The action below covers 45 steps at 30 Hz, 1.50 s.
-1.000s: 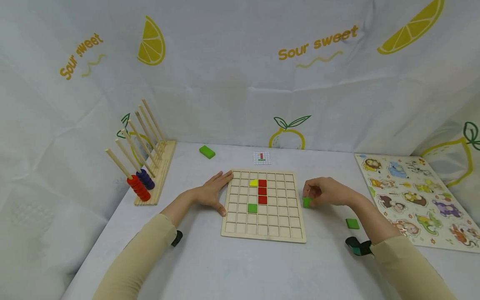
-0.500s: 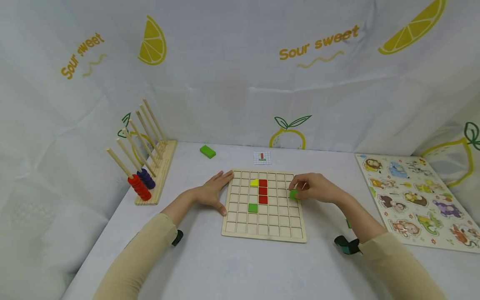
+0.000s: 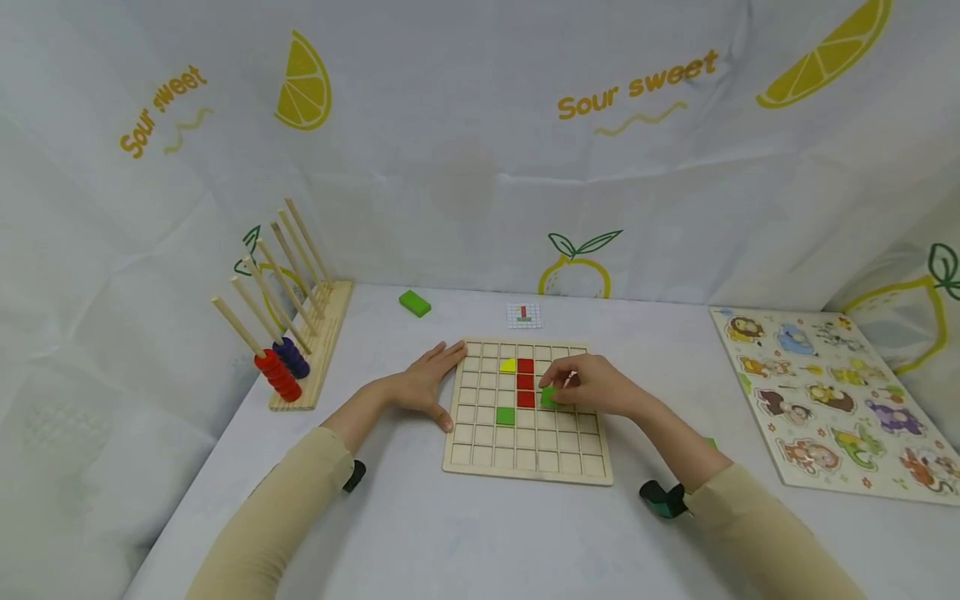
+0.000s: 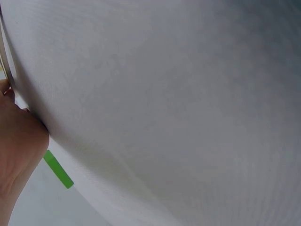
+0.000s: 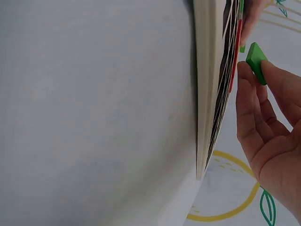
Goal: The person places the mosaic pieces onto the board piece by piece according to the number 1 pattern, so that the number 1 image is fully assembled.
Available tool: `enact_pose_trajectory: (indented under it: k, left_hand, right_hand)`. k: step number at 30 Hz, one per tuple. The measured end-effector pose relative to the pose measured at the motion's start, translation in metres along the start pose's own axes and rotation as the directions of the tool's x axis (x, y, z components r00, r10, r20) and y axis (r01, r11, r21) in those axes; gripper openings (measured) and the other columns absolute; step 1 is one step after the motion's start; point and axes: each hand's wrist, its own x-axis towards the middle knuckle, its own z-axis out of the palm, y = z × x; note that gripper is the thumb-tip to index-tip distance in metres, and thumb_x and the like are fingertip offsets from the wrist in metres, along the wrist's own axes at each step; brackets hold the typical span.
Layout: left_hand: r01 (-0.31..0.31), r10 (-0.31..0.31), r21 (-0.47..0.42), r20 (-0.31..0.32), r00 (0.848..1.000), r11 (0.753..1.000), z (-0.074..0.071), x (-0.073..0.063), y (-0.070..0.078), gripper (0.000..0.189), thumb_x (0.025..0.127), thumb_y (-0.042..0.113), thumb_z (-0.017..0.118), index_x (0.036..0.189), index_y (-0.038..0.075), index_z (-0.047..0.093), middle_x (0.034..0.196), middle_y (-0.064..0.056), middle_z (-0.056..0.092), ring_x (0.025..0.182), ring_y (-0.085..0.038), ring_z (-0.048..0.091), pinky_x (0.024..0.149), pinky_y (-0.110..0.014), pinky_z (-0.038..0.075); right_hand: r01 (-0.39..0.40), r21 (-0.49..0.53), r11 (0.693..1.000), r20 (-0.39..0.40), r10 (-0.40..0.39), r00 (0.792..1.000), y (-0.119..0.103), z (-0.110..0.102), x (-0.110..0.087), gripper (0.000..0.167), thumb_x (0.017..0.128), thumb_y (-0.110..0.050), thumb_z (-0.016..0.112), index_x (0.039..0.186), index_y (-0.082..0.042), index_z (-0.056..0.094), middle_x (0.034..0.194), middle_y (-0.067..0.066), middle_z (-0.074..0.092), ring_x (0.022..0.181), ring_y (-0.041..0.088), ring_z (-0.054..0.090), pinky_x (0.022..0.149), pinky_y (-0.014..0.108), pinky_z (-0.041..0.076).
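A wooden grid board [image 3: 528, 479] lies in the middle of the table. Set in its cells are a column of red square tiles [image 3: 525, 382], a yellow piece [image 3: 507, 365] beside the top one and a green square tile [image 3: 506, 416] lower left. My right hand [image 3: 596, 383] pinches another green tile [image 3: 550, 397] between thumb and fingers over the board, just right of the lowest red tile. In the right wrist view that held tile [image 5: 256, 62] is tilted at the fingertips. My left hand [image 3: 422, 387] rests with spread fingers on the board's left edge.
A bead-and-peg stand [image 3: 330, 333] is at the left. At the back lie a green block [image 3: 415, 303] and a small pattern card [image 3: 523, 316]. An animal puzzle board [image 3: 832, 400] lies at the right. One green tile [image 3: 711, 442] is partly hidden by the right forearm.
My right hand has carried the green tile leftward from beside the board's right edge to over the cells near the red column. The left hand has stayed in place.
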Motion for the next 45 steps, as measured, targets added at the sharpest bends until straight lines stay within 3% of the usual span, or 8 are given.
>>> enact_pose_trajectory:
  k: [12, 17, 28, 45]
  left_hand:
    - [0.007, -0.007, -0.003, -0.002, 1.0, 1.0, -0.001, 0.001, 0.001, 0.13, 0.065, 0.04, 0.091, 0.16, 0.008, 0.007, 0.17, -0.007, -0.001, 0.157, -0.036, -0.008, 0.127, -0.058, 0.003]
    - [0.008, -0.008, 0.01, -0.006, 1.0, 1.0, -0.001, 0.002, -0.001, 0.131, 0.065, 0.041, 0.091, 0.16, 0.008, 0.007, 0.17, -0.007, -0.001, 0.157, -0.036, -0.008, 0.127, -0.057, 0.003]
    - [0.014, -0.014, 0.008, 0.001, 1.0, 1.0, -0.001, 0.002, 0.0, 0.132, 0.065, 0.041, 0.091, 0.16, 0.009, 0.005, 0.17, -0.006, -0.002, 0.157, -0.035, -0.009, 0.127, -0.057, 0.003]
    - [0.0, 0.0, -0.003, -0.006, 1.0, 1.0, 0.001, 0.002, -0.003, 0.131, 0.065, 0.043, 0.09, 0.16, 0.009, 0.006, 0.17, -0.006, -0.002, 0.157, -0.035, -0.009, 0.127, -0.058, 0.002]
  right_hand:
    - [0.032, -0.007, 0.999, 0.006, -0.032, 0.999, -0.018, 0.019, 0.007, 0.014, 0.085, -0.003, 0.07, 0.098, -0.01, 0.07, 0.09, 0.003, 0.069, 0.081, 0.013, 0.059, 0.073, 0.022, 0.052]
    - [0.005, -0.032, 0.999, -0.003, -0.005, 1.0, -0.021, 0.025, 0.009, 0.011, 0.085, -0.003, 0.072, 0.093, -0.01, 0.072, 0.088, 0.001, 0.071, 0.077, 0.01, 0.061, 0.071, 0.021, 0.053]
    - [-0.032, -0.075, 0.997, -0.015, 0.031, 0.999, -0.025, 0.033, 0.007, 0.008, 0.085, -0.006, 0.073, 0.088, -0.014, 0.074, 0.083, -0.002, 0.073, 0.073, 0.008, 0.06, 0.069, 0.022, 0.052]
    - [-0.018, -0.148, 0.989, -0.039, 0.012, 0.999, -0.028, 0.035, 0.008, 0.009, 0.083, -0.005, 0.075, 0.086, -0.013, 0.076, 0.08, -0.004, 0.073, 0.074, 0.007, 0.059, 0.069, 0.021, 0.051]
